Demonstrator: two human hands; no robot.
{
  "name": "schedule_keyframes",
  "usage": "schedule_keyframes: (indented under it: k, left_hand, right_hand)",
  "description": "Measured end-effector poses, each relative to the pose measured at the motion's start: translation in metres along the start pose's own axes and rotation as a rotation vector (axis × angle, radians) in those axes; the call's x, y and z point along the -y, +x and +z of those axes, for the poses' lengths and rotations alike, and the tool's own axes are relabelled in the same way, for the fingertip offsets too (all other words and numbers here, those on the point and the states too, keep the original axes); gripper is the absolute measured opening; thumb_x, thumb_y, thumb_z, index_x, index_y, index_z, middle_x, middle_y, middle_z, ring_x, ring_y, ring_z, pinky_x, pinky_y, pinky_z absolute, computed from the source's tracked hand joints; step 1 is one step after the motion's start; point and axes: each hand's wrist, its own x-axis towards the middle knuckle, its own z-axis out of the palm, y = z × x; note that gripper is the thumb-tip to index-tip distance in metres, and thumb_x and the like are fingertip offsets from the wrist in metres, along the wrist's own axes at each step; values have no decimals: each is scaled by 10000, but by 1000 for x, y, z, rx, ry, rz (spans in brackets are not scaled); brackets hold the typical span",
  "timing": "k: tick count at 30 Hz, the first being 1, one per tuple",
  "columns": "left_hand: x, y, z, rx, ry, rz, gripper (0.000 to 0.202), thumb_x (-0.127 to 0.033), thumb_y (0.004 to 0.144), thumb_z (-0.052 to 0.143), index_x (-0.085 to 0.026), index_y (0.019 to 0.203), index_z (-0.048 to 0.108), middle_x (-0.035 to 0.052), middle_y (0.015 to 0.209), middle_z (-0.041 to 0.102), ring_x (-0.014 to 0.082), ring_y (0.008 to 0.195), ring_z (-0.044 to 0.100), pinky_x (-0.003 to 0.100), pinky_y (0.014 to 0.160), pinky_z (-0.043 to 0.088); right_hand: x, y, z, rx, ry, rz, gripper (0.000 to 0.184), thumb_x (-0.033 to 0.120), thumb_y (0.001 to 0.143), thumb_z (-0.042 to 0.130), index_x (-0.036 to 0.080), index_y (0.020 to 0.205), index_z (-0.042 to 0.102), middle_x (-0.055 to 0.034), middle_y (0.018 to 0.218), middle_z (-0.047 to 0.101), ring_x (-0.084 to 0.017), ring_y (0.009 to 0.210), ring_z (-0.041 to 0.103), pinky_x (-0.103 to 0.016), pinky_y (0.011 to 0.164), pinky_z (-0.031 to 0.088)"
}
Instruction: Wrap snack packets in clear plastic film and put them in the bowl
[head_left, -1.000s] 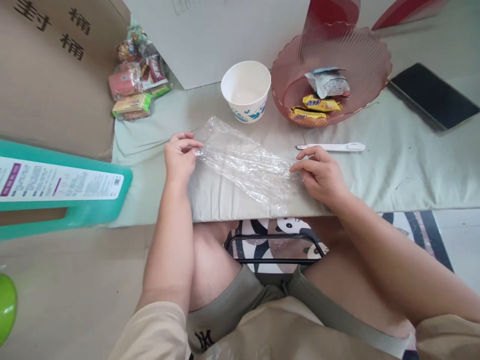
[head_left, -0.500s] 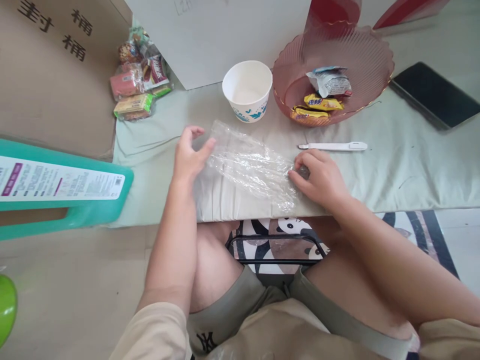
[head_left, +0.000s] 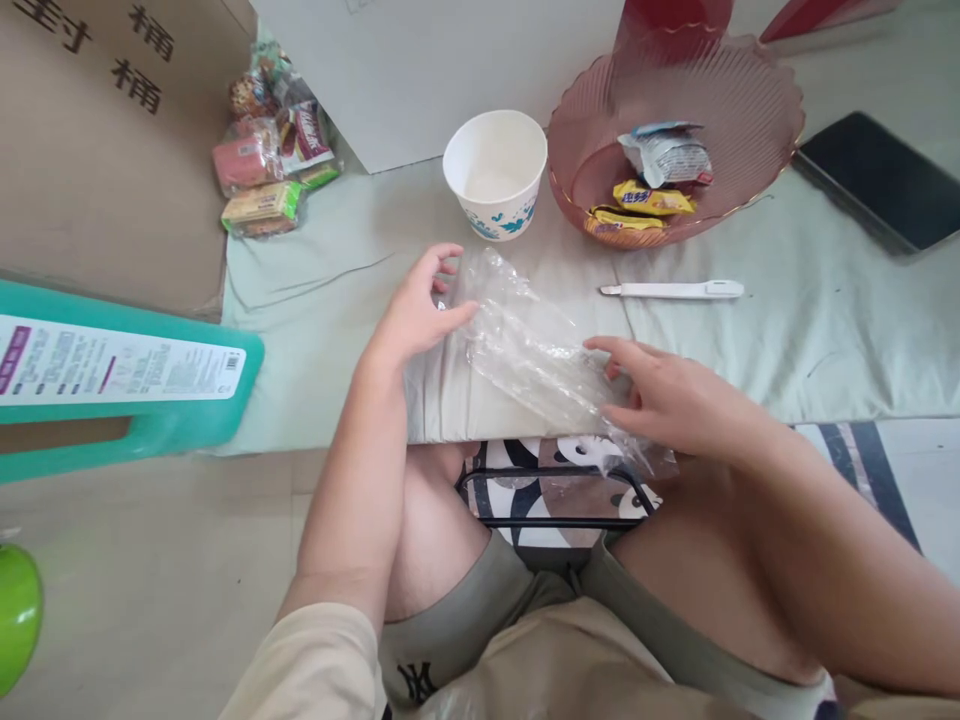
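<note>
A crumpled clear plastic bag [head_left: 532, 350] lies on the pale green cloth [head_left: 787, 320] near its front edge. My left hand [head_left: 420, 310] rests on the bag's left end, thumb and fingers pinching the plastic. My right hand [head_left: 667, 395] presses flat on the bag's right end, fingers stretched out. Behind the bag stand a white paper cup [head_left: 495, 172] and a pink ribbed bowl [head_left: 750, 120] holding several wrapped snacks [head_left: 652, 190]. A white pen-like tool [head_left: 675, 290] lies to the right of the bag.
A heap of snack packets [head_left: 266, 160] sits at the back left beside a cardboard box [head_left: 97, 140]. A teal plastic stool [head_left: 127, 380] stands at the left. A dark tablet [head_left: 877, 180] lies at the far right. A panda-print seat [head_left: 555, 480] shows between my knees.
Both hands have shifted right and nearer, gathering the bag into a narrower, more crumpled shape. My right hand has gone from pinching the bag's edge to lying flat on it.
</note>
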Motion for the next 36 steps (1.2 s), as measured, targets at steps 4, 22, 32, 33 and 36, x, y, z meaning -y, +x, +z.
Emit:
schedule_keyframes:
  k: [4,22,32,33,36]
  left_hand:
    - [-8,-3,3,144,100,50,602,-147,712,667,-224,1307,625,74,1233,706,236,1105,654,409,1027,533]
    - [8,-9,14,-123,-755,-162,646,-441,765,783,-304,1337,515,94,1454,577,291,1410,536,459,1157,459]
    - [-61,-29,25,128,-1273,-534,827,-442,749,814,-353,1444,375,78,1206,712,279,1177,707,488,1040,554]
    - [-63,-30,26,182,-1275,-528,880,-448,756,809,-365,1486,324,77,1189,723,282,1137,727,501,1026,559]
    - [-66,-31,30,325,-1221,-473,914,-451,774,800,-358,1525,287,56,1111,759,268,1019,769,455,952,586]
  right_hand:
    - [2,2,-8,-131,1,127,448,565,891,520,216,1123,679,-63,814,719,-246,713,659,-362,653,451]
    - [43,79,10,-330,736,64,130,296,794,621,236,767,508,-31,846,696,-181,696,662,-321,649,481]
    - [36,66,11,-449,1411,57,354,370,692,762,250,805,449,19,1007,767,-126,651,720,-264,600,571]
    - [37,64,10,-443,1435,57,354,370,682,762,249,799,451,19,1003,773,-127,643,720,-265,598,574]
    - [38,61,8,-431,1447,74,353,388,668,757,254,803,460,31,928,770,-126,579,697,-266,561,566]
